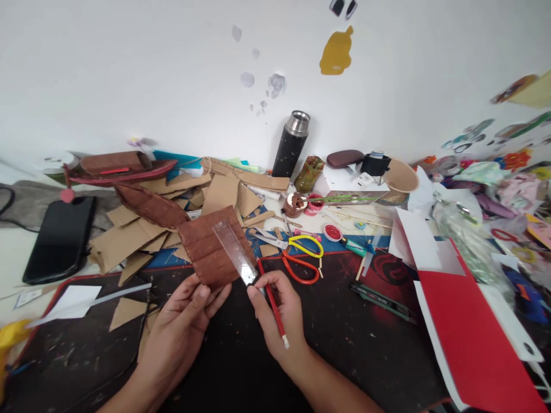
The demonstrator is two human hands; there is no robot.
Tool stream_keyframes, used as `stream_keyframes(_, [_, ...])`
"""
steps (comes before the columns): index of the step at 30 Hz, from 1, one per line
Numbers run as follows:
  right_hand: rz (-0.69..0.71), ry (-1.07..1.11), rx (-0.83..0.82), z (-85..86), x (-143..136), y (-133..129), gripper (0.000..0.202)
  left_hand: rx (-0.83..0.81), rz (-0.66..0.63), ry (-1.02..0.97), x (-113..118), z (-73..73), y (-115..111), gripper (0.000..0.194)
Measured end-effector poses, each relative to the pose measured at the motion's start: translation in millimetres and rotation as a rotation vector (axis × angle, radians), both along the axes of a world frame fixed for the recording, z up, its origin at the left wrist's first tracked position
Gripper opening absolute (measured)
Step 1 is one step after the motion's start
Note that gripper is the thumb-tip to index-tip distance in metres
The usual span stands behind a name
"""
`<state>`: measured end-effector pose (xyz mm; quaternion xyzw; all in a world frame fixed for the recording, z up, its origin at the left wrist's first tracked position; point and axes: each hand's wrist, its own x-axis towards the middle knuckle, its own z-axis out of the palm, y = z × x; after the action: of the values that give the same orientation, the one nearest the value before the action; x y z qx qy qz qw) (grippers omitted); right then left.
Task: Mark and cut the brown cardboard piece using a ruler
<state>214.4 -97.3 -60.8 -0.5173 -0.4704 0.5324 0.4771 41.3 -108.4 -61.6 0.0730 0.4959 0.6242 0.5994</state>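
My left hand grips the lower edge of a brown-painted cardboard panel, thumb in front and fingers behind. Pinched in my right hand is one end of a clear ruler, which slants up across the front of the panel. A red pencil with a white eraser also rests in my right hand, its eraser end pointing down toward me. Just beyond the right hand lie scissors with yellow and orange handles. Behind the panel at left is a brown boat-shaped piece.
Cardboard scraps pile up at left, beside a black phone and a model boat. A yellow glue gun sits at the left edge. A black flask stands by the wall. At right are a utility knife and red card.
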Motion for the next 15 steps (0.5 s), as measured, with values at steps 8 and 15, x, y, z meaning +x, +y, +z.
stream_keyframes(8, [-0.013, -0.071, 0.057, -5.5, -3.7, 4.8, 0.023, -0.029, -0.046, -0.011, -0.1, -2.4, -3.1, 0.047])
stream_keyframes(15, [-0.002, -0.1, 0.076, -8.5, -3.1, 4.9, 0.022, -0.048, -0.046, -0.012, 1.7, -0.3, -1.5, 0.049])
